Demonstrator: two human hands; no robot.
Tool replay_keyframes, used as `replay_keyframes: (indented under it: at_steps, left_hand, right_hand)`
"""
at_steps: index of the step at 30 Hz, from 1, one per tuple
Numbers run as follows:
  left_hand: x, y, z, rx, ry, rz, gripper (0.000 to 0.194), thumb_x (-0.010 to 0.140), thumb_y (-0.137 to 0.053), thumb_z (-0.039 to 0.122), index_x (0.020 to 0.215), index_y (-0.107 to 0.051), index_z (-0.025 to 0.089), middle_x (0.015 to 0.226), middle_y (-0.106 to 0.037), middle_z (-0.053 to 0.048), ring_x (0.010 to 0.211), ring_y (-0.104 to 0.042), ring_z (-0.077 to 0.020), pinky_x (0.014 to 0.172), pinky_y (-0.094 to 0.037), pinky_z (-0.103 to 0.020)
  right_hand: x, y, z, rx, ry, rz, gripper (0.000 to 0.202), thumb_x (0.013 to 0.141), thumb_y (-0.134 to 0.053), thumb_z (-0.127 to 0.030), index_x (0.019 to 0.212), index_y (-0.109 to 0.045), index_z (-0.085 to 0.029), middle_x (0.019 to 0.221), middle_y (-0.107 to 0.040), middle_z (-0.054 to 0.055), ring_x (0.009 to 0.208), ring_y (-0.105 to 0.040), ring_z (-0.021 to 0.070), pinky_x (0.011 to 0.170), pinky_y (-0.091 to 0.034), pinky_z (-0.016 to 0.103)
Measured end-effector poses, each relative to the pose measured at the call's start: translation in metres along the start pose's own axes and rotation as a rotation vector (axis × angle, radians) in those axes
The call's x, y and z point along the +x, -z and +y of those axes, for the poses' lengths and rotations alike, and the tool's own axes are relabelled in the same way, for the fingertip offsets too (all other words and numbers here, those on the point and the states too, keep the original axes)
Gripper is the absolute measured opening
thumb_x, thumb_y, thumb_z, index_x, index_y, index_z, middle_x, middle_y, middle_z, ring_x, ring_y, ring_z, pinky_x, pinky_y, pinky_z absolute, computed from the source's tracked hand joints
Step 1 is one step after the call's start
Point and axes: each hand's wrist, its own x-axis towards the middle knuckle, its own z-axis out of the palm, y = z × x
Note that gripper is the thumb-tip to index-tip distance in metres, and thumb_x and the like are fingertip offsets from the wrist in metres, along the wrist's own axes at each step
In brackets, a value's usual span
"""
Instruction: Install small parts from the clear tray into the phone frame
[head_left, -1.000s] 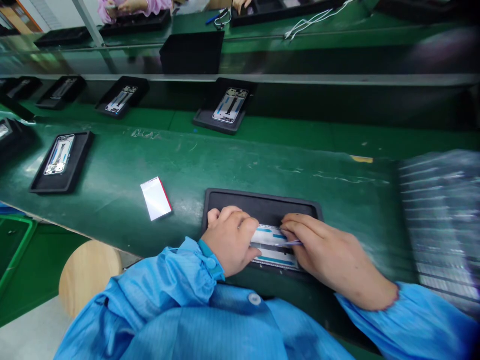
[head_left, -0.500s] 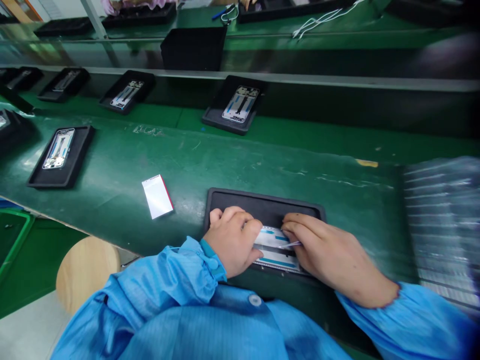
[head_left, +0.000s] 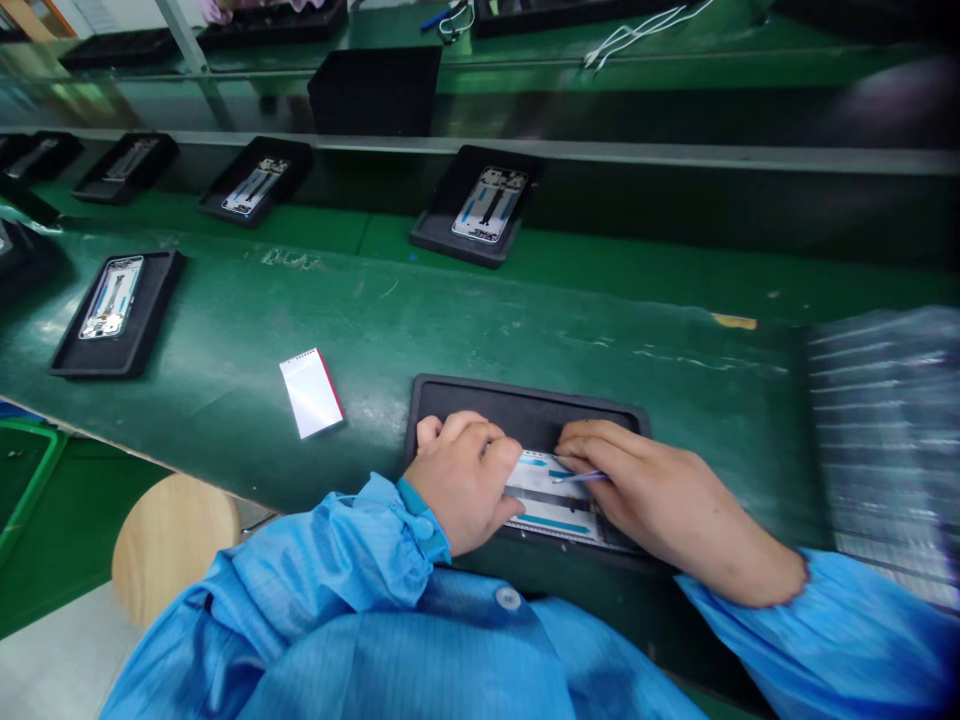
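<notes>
A phone mid-frame [head_left: 538, 483], white with blue strips and a dark band along its middle, lies in a black tray [head_left: 525, 400] in front of me. My left hand [head_left: 461, 485] is closed over its left end, fingers on the far edge and thumb on the near side. My right hand [head_left: 660, 500] pinches a thin, light purple stick-like tool [head_left: 581, 478], its tip over the blue strip on the far half of the frame. The tool's other end is hidden in my fingers. My right hand also covers the right end of the frame.
A white notepad [head_left: 311, 395] lies left of the tray. Another tray [head_left: 150, 320] with a phone frame sits farther left. Several more trays, one with a phone frame [head_left: 491, 205], line the lower green strip beyond. Stacked clear plastic trays [head_left: 885, 440] stand at right. A wooden stool [head_left: 176, 550] is lower left.
The tool's tip has shifted slightly left and up across the frame, with my right hand moving a little left. My left hand stays on the frame. The tray beyond has slid slightly right.
</notes>
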Motion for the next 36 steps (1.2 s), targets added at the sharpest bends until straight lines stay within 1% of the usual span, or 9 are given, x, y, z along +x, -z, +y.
replay_keyframes:
  at_steps: [4,7,12,17,21,24,27,32,36]
  left_hand:
    - [0.000,0.000,0.000,0.004,0.003,-0.011,0.043,0.094,-0.082,0.038,0.129,-0.062,0.020,0.141,-0.071,-0.013,0.141,-0.054,-0.0358,0.104,-0.039,-0.055]
    - [0.000,0.001,0.001,0.012,0.005,-0.013,0.044,0.095,-0.082,0.038,0.129,-0.063,0.019,0.142,-0.070,-0.013,0.141,-0.054,-0.0357,0.104,-0.039,-0.056]
    - [0.000,0.000,0.000,0.001,0.001,0.001,0.044,0.094,-0.082,0.037,0.129,-0.064,0.018,0.141,-0.071,-0.013,0.141,-0.054,-0.0359,0.104,-0.039,-0.056]
    - [0.001,0.001,0.003,-0.105,0.011,0.094,0.031,0.098,-0.076,0.039,0.123,-0.071,0.021,0.130,-0.077,-0.011,0.135,-0.060,-0.0330,0.108,-0.041,-0.055]
    - [0.005,-0.002,0.009,-0.239,-0.021,0.164,0.025,0.100,-0.074,0.040,0.117,-0.077,0.022,0.117,-0.082,-0.007,0.121,-0.069,-0.0270,0.107,-0.051,-0.048]
    - [0.008,-0.007,0.010,-0.351,-0.049,0.196,0.017,0.101,-0.073,0.035,0.110,-0.081,0.023,0.107,-0.085,-0.006,0.108,-0.074,-0.0228,0.102,-0.059,-0.040]
    - [0.008,-0.012,0.010,-0.421,-0.055,0.226,0.013,0.101,-0.072,0.031,0.102,-0.082,0.022,0.100,-0.085,-0.005,0.102,-0.076,-0.0219,0.099,-0.063,-0.037]
    - [0.006,-0.014,0.014,-0.451,-0.057,0.288,0.013,0.099,-0.071,0.028,0.097,-0.082,0.022,0.094,-0.085,-0.005,0.096,-0.077,-0.0216,0.096,-0.065,-0.037]
    - [0.004,-0.015,0.018,-0.425,-0.036,0.284,0.015,0.101,-0.068,0.028,0.097,-0.081,0.023,0.096,-0.084,-0.006,0.097,-0.077,-0.0222,0.096,-0.066,-0.039]
  right_hand:
    - [0.008,0.005,0.007,0.131,-0.015,-0.025,0.019,0.100,-0.053,-0.017,0.106,-0.070,-0.024,0.113,-0.078,0.007,0.100,-0.076,0.0212,0.085,-0.061,0.033]
    - [0.013,0.008,0.008,0.183,-0.024,-0.069,0.018,0.101,-0.052,-0.018,0.102,-0.068,-0.024,0.111,-0.077,0.007,0.096,-0.075,0.0210,0.083,-0.060,0.032]
    - [0.015,0.013,0.003,0.212,-0.057,-0.061,0.017,0.103,-0.050,-0.019,0.099,-0.066,-0.024,0.107,-0.075,0.007,0.092,-0.073,0.0211,0.079,-0.059,0.033]
    - [0.023,0.032,-0.019,0.352,-0.125,-0.069,0.024,0.109,-0.049,-0.030,0.096,-0.068,-0.024,0.102,-0.075,0.008,0.088,-0.072,0.0213,0.075,-0.059,0.032]
    - [0.024,0.042,-0.042,0.496,-0.209,-0.098,0.028,0.109,-0.055,-0.040,0.094,-0.073,-0.025,0.099,-0.077,0.005,0.082,-0.072,0.0202,0.070,-0.060,0.030]
    - [0.019,0.036,-0.053,0.545,-0.293,-0.036,0.028,0.107,-0.059,-0.043,0.090,-0.074,-0.026,0.098,-0.079,0.004,0.080,-0.074,0.0202,0.070,-0.062,0.029]
    - [0.011,0.027,-0.061,0.537,-0.321,0.082,0.025,0.106,-0.063,-0.041,0.091,-0.075,-0.026,0.103,-0.080,0.005,0.088,-0.077,0.0218,0.078,-0.064,0.031]
    - [-0.001,0.021,-0.071,0.424,-0.212,0.268,0.009,0.103,-0.069,-0.029,0.104,-0.078,-0.028,0.111,-0.079,0.006,0.096,-0.078,0.0215,0.081,-0.066,0.031]
    - [-0.008,0.019,-0.071,0.319,-0.132,0.328,0.017,0.101,-0.069,-0.024,0.113,-0.080,-0.030,0.112,-0.080,0.006,0.097,-0.080,0.0236,0.087,-0.068,0.035]
